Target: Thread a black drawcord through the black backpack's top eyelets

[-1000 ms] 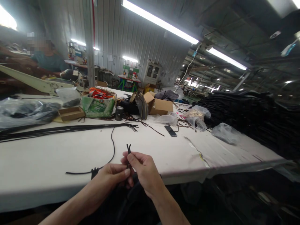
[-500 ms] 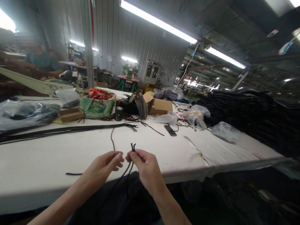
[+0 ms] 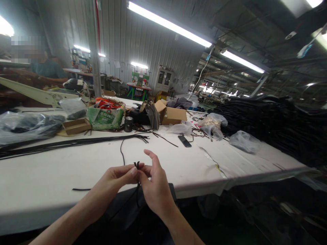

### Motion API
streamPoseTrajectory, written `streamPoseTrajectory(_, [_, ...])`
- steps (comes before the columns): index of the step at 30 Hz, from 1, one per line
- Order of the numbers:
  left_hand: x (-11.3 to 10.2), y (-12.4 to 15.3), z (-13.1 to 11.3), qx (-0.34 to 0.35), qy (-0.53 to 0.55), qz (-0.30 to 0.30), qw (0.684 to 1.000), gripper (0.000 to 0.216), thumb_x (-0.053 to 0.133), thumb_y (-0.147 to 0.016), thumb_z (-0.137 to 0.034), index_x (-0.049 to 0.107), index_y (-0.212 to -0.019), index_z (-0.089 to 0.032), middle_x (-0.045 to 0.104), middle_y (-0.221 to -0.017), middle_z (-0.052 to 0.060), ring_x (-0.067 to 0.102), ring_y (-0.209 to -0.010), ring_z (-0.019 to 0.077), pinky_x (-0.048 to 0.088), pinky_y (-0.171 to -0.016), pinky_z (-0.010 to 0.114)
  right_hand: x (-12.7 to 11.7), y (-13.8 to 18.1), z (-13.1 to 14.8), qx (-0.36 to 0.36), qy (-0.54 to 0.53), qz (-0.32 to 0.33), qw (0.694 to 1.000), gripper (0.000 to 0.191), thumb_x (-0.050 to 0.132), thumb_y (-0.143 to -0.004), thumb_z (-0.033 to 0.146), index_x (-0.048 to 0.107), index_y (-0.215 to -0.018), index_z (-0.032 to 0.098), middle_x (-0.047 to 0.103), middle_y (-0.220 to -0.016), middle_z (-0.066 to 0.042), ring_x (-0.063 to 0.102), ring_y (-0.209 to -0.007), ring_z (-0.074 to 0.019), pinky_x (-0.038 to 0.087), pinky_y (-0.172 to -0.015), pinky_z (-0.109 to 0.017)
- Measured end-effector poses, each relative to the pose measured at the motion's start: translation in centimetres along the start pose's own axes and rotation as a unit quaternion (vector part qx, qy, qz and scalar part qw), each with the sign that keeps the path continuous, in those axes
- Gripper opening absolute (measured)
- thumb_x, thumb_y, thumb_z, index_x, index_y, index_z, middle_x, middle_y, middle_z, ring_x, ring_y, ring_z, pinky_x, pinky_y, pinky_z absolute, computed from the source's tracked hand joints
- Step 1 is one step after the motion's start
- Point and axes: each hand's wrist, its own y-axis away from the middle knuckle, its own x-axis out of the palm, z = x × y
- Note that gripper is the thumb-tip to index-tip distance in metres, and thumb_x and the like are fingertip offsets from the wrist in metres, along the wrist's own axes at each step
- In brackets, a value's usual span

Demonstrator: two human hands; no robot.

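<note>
Both hands meet over the front edge of the white-covered table. Two ends of thin black cord poke up side by side between the fingertips, and their lengths hang below toward the lap. My left hand pinches the cords between thumb and fingers. My right hand also has its thumb against the cords, with its index finger raised. Another black cord lies on the table beyond the left hand, and a short piece shows beside the left forearm.
A bundle of long black cords lies across the table's left. Behind stand a green bag, a dark can and a cardboard box. A phone lies right of centre. Dark fabric piles rise at right; a person sits far left.
My left hand has moved right and closed on the cords. The right hand has shifted slightly left and down with the cord ends and lifted its index finger.
</note>
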Motion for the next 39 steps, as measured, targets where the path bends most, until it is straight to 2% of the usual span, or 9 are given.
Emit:
streamPoseTrajectory(12, [0.9,0.1,-1.5,-0.001,-0.014,-0.096,0.995,0.044,0.087,-0.088,-0.059,0.091,-0.112,-0.022,0.088,-0.115,0.012,0.075,-0.124,0.0383,0.051,-0.118,0.047,-0.1,0.3,-0.1,-0.141,0.133,0.016,0.981,0.057,0.060,-0.107,0.024,0.048,-0.163,0.026,0.086,-0.117,-0.009,0.083,-0.110,-0.0275,0.068,-0.098,-0.042])
streamPoseTrajectory(16, [0.9,-0.5,-3.3,0.024,-0.009,-0.158,0.987,0.046,0.091,-0.082,-0.061,0.091,-0.102,-0.019,0.088,-0.108,0.015,0.079,-0.112,0.0360,0.059,-0.105,0.045,-1.3,1.9,0.9,-0.198,0.262,-0.030,0.944,0.064,0.072,-0.106,0.028,0.046,-0.164,0.026,0.083,-0.122,-0.010,0.080,-0.112,-0.0306,0.065,-0.099,-0.046])
streamPoseTrajectory(21, [1.2,-1.5,-8.3,0.112,0.002,-0.165,0.980,0.036,0.095,-0.080,-0.053,0.090,-0.089,-0.018,0.087,-0.098,0.013,0.081,-0.085,0.0261,0.067,-0.083,0.036,0.3,5.6,-0.6,-0.376,0.310,-0.008,0.873,0.024,0.060,-0.113,0.031,0.066,-0.135,0.023,0.082,-0.109,-0.008,0.077,-0.097,-0.0252,0.063,-0.090,-0.040])
streamPoseTrajectory(25, [2.9,-2.1,-12.2,0.177,-0.062,-0.148,0.971,0.020,0.090,-0.083,-0.039,0.090,-0.081,-0.019,0.086,-0.085,0.011,0.079,-0.080,0.0231,0.066,-0.079,0.031,3.3,7.7,-4.9,-0.440,0.381,-0.037,0.812,0.074,0.055,-0.108,0.074,0.062,-0.148,0.011,0.083,-0.123,-0.017,0.079,-0.104,-0.0323,0.064,-0.097,-0.047])
streamPoseTrajectory(28, [4.3,-2.1,-13.3,0.190,-0.124,-0.131,0.965,0.020,0.085,-0.087,-0.037,0.089,-0.077,-0.020,0.085,-0.081,0.009,0.079,-0.080,0.0245,0.067,-0.082,0.034,4.2,8.1,-5.8,-0.486,0.353,-0.097,0.794,0.072,0.056,-0.108,0.075,0.065,-0.146,0.015,0.084,-0.109,-0.011,0.078,-0.087,-0.0269,0.064,-0.094,-0.043])
streamPoseTrajectory(30, [4.8,-1.9,-13.3,0.198,-0.158,-0.126,0.959,0.024,0.085,-0.088,-0.042,0.089,-0.077,-0.021,0.085,-0.080,0.008,0.080,-0.083,0.0263,0.067,-0.085,0.036,3.9,7.7,-5.0,-0.479,0.349,-0.088,0.801,0.062,0.055,-0.112,0.066,0.065,-0.149,0.018,0.084,-0.115,-0.012,0.079,-0.097,-0.0279,0.063,-0.103,-0.044])
streamPoseTrajectory(34, [4.9,-1.0,-13.1,0.225,-0.200,-0.155,0.941,0.028,0.087,-0.087,-0.050,0.091,-0.079,-0.023,0.085,-0.082,0.006,0.080,-0.086,0.0290,0.066,-0.091,0.039,3.5,6.5,-4.6,-0.389,0.443,-0.023,0.808,0.090,0.060,-0.105,0.074,0.049,-0.165,0.007,0.071,-0.148,-0.024,0.065,-0.140,-0.0408,0.048,-0.130,-0.058])
streamPoseTrajectory(36, [4.5,-0.6,-13.2,0.229,-0.222,-0.177,0.931,0.028,0.088,-0.087,-0.051,0.091,-0.081,-0.024,0.085,-0.082,0.005,0.080,-0.086,0.0292,0.065,-0.092,0.038,4.1,6.6,-6.7,-0.395,0.461,-0.028,0.794,0.094,0.060,-0.102,0.078,0.056,-0.156,0.002,0.077,-0.132,-0.026,0.069,-0.131,-0.0442,0.041,-0.134,-0.067])
streamPoseTrajectory(39, [3.5,-0.3,-12.9,0.225,-0.256,-0.194,0.920,0.028,0.087,-0.088,-0.052,0.092,-0.083,-0.025,0.086,-0.085,0.004,0.080,-0.089,0.0295,0.063,-0.095,0.038,5.7,8.1,-11.6,-0.410,0.482,-0.012,0.774,0.056,0.063,-0.109,0.050,0.070,-0.138,0.004,0.080,-0.105,-0.019,0.075,-0.112,-0.0396,0.041,-0.134,-0.067])
